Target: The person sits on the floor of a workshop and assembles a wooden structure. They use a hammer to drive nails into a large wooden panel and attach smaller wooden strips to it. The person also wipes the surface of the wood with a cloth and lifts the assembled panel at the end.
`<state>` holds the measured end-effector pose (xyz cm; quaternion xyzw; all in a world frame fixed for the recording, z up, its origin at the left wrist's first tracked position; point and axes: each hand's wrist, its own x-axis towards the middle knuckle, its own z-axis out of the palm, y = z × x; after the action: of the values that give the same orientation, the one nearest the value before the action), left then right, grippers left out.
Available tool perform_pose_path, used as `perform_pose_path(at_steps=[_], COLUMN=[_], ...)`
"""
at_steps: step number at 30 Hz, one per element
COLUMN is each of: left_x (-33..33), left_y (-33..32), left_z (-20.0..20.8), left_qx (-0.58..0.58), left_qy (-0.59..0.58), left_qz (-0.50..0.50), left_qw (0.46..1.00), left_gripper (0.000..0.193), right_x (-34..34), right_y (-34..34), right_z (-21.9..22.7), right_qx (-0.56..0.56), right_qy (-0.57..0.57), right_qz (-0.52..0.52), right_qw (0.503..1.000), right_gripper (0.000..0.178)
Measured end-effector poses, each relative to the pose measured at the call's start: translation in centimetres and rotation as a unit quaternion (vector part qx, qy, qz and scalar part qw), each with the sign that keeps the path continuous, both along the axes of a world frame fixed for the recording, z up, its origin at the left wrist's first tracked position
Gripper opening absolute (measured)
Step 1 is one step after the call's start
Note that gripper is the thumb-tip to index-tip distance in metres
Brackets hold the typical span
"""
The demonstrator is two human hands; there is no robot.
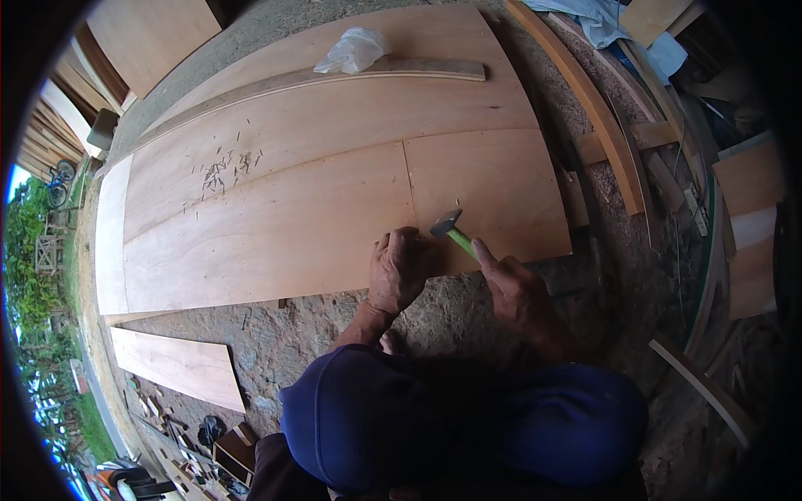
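My right hand (520,292) grips the green handle of a hammer (448,222), thumb laid along the handle. The dark hammer head is just above a large plywood panel (276,242), close to its near edge. My left hand (398,269) is closed at that edge, just left of the hammer head. Its fingertips are pinched together by a seam in the plywood, and whatever they hold is hidden. A scatter of small nails (219,172) lies on the left part of the panel.
A clear plastic bag (352,50) rests by a long wooden strip (443,70) across the panel. A loose plywood piece (180,367) lies on the ground at left. Long boards (597,108) and offcuts crowd the right side. Wood scraps (180,468) litter the lower left.
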<state>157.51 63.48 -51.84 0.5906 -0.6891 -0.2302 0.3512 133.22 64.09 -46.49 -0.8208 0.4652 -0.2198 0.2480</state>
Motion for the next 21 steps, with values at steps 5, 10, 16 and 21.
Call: perform_pose_path(at_steps=[5,10,16,21], left_x=[-0.3,-0.6,-0.3,-0.3], left_y=[1.7,1.4,1.4,2.1], left_z=[0.0,0.8,0.2,-1.2], left_qx=[-0.032,-0.018,0.010,-0.050], left_qy=[-0.068,-0.082,-0.056,-0.053], left_qz=[-0.029,0.006,0.026,0.019], left_qw=[0.997,0.996,0.998,0.997], left_gripper=[0.077,0.091,0.096,0.106], right_x=[-0.5,0.0,0.7,0.8], right_y=[0.5,0.5,0.0,-1.0], right_z=[0.3,0.9,2.6,1.5], right_qx=[-0.002,0.022,-0.032,-0.021], right_qy=[-0.024,0.012,-0.048,0.071], right_qz=[-0.012,0.015,0.044,0.067], right_qw=[1.000,1.000,0.997,0.995], right_gripper=[0.063,0.057,0.060,0.063])
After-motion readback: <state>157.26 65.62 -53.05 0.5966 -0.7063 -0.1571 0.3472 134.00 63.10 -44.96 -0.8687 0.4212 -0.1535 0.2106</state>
